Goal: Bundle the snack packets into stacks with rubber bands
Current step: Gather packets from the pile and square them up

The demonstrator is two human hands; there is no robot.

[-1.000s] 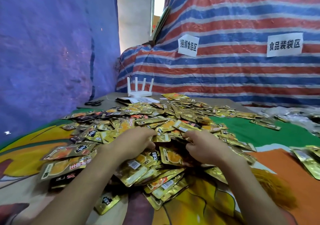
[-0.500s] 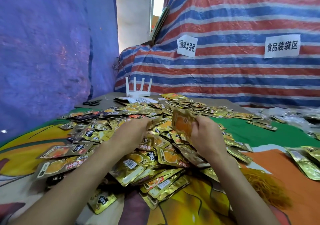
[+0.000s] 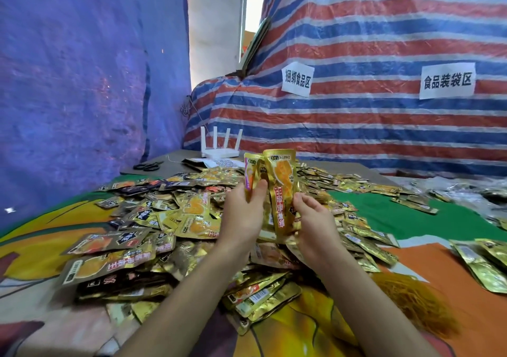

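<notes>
Up from the pile (image 3: 178,219) a second ago, the left hand (image 3: 242,216) and right hand (image 3: 314,221) now pinch a few snack packets (image 3: 281,181) upright between them above the worktop (image 3: 384,219) — a stack begun, not yet banded.

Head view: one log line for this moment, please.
left hand grips upright packets | right hand grips them too | pile beneath | rubber bands untouched
</notes>
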